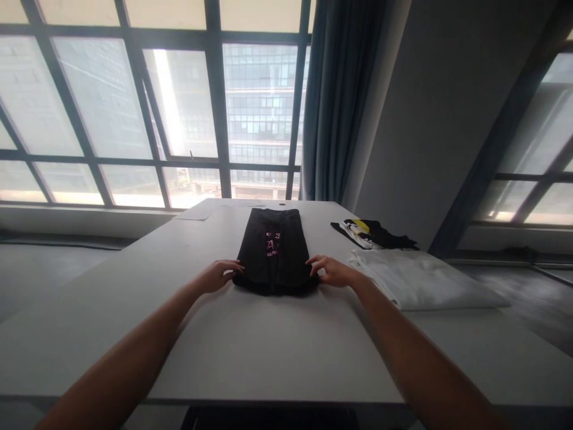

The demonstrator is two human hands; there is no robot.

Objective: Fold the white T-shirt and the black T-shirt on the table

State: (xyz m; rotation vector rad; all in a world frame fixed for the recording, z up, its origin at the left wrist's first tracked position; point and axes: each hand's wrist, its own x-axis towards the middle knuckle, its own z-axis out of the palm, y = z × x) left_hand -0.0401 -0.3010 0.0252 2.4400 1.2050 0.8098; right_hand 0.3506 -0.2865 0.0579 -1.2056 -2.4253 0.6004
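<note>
- Head view: left hand (220, 275) and right hand (330, 270) pinch the near corners of a black garment (273, 251) at mid-desk (250, 346).
- Judged step: mid-fold; lifting both corners evenly away looks called for.
- Toward the right edge: white cloth (421, 279), then a dark printed shirt (373, 234).

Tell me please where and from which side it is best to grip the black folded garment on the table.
Probably grip the black folded garment at its two near corners, coming from the near edge of the table. It lies flat as a long strip pointing away, and the left hand and right hand already sit at those corners.
</note>
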